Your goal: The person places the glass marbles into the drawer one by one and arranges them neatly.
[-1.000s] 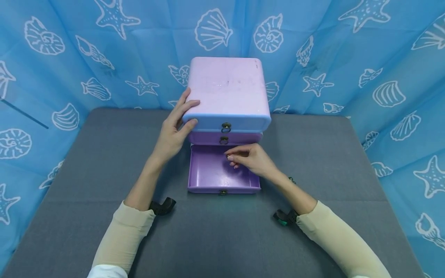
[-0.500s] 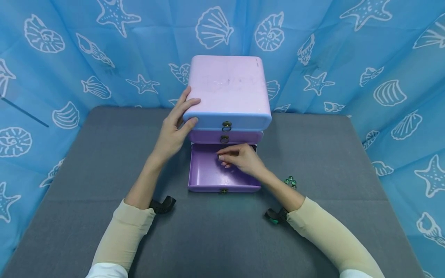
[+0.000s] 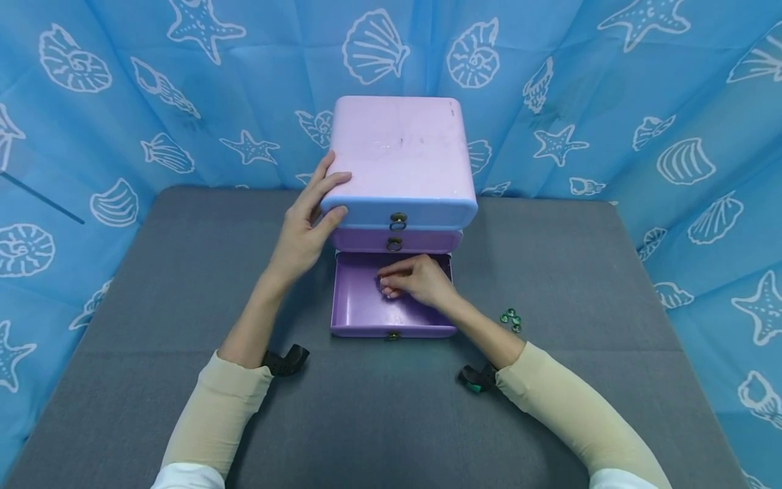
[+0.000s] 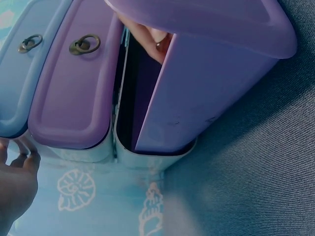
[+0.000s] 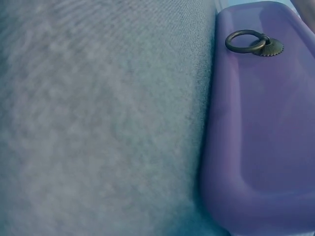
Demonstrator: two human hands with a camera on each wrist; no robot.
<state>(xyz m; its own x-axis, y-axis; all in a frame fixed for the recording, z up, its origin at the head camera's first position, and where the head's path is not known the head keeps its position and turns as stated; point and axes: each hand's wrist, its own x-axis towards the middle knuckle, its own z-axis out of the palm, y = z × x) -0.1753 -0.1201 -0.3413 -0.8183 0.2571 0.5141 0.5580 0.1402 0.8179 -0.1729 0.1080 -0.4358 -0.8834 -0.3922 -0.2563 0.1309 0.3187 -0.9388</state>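
A small drawer chest [image 3: 400,149] has a pinkish top, a blue upper drawer [image 3: 366,214] and a purple middle drawer [image 3: 360,241]. Its purple bottom drawer [image 3: 357,309] is pulled out. Over that drawer, my right hand [image 3: 421,280] pinches a small dark shiny bead [image 4: 160,46] between thumb and fingertips; its exact kind is hard to tell. My left hand [image 3: 305,227] rests on the chest's left front corner, fingers on the top and side, thumb at the front edge. The right wrist view shows the bottom drawer's front [image 5: 266,123] with its ring pull [image 5: 246,41], but not the hand.
Several green glass beads [image 3: 511,318] lie on the grey tablecloth [image 3: 562,272], right of the drawer and beside my right forearm. A blue curtain [image 3: 244,88] with white shell prints hangs right behind the chest. Each wrist carries a black camera mount [image 3: 286,360].
My right hand has moved left over the drawer while pinching the bead. The green beads have come into sight beside the forearm. My left hand stays on the chest.
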